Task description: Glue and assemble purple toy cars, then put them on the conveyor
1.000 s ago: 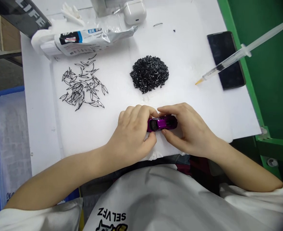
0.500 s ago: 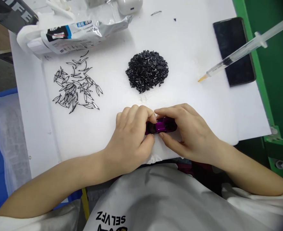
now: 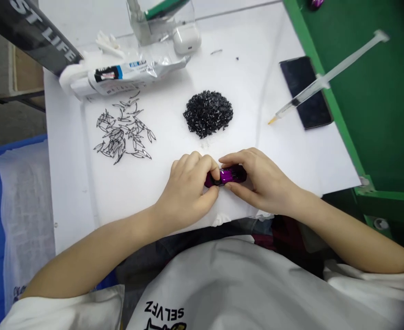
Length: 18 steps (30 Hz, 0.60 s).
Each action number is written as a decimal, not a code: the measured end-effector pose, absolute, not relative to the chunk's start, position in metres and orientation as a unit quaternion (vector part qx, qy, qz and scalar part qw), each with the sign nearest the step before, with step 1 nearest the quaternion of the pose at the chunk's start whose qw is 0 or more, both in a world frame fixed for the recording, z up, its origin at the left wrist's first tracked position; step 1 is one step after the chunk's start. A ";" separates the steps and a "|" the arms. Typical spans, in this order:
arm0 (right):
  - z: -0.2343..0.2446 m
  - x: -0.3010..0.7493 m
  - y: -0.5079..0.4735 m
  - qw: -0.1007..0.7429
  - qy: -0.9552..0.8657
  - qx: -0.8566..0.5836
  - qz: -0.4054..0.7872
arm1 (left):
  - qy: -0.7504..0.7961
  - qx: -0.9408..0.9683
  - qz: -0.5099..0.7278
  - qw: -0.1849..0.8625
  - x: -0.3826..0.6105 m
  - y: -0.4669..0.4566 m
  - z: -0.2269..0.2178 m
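Note:
A small purple and black toy car (image 3: 228, 176) lies sideways between my hands, low over the white work surface. My left hand (image 3: 191, 185) pinches its left end between thumb and forefinger. At the other end, the thumb and fingers of my right hand (image 3: 262, 183) close around the car's sides. Part of the car's left end is hidden under my left fingers. Beyond my hands is a heap of small black pieces (image 3: 208, 113). Thin black-edged clear leaf-shaped pieces (image 3: 119, 133) lie scattered to the left.
A syringe (image 3: 301, 96) with an orange tip rests across a dark phone (image 3: 305, 91) at the right. A silver and white tube (image 3: 119, 78), a white earphone case (image 3: 187, 39) and a clear box (image 3: 161, 20) are at the back. Green metal framing (image 3: 329, 98) borders the right side.
My head view has shifted, so more of the table's far side shows. Both hands keep their hold on the toy car, with little visible movement.

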State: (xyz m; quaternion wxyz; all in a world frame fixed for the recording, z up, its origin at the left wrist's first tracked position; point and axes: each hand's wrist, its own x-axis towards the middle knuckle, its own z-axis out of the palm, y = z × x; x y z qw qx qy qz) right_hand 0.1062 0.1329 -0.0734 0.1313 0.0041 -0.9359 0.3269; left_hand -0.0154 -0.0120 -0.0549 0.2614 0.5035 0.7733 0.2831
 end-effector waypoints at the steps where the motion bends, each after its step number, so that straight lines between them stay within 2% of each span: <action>1: -0.073 0.108 0.136 0.122 -0.934 0.004 0.335 | 0.767 0.511 0.283 0.264 -0.017 -0.013 -0.055; 6: -0.064 0.115 0.149 0.061 -0.932 0.001 0.357 | 0.753 0.531 0.274 0.275 -0.028 -0.017 -0.056; 15: -0.035 0.134 0.134 0.114 -0.975 -0.036 0.190 | 0.756 0.512 0.284 0.292 -0.034 -0.018 -0.043; 18: -0.009 0.173 0.136 0.075 -0.967 -0.073 0.234 | 0.793 0.486 0.274 0.246 -0.043 -0.022 -0.063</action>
